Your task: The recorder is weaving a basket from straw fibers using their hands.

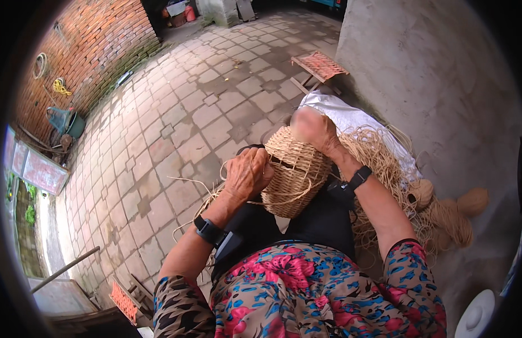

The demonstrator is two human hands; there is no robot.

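Observation:
A half-woven basket (292, 186) of pale straw-coloured cord rests on my lap, with a dark slit across its weave and loose strands hanging at the left. My left hand (250, 172) is at its left side, fingers curled on the basket's edge; the fingertips are partly hidden. My right hand (320, 132) is at the basket's upper right, its fingers blurred, so their grip is unclear. A heap of loose cord (379, 169) lies on a white sack (334, 107) to my right, with wound balls of cord (469, 203) beside it.
A low folding stool (320, 65) stands beyond the sack, another (125, 301) at lower left. A concrete wall (424, 67) rises on the right, a brick wall (92, 39) at upper left with a bucket (75, 127). The paved floor (159, 141) stretches ahead. A white round object (475, 315) sits at lower right.

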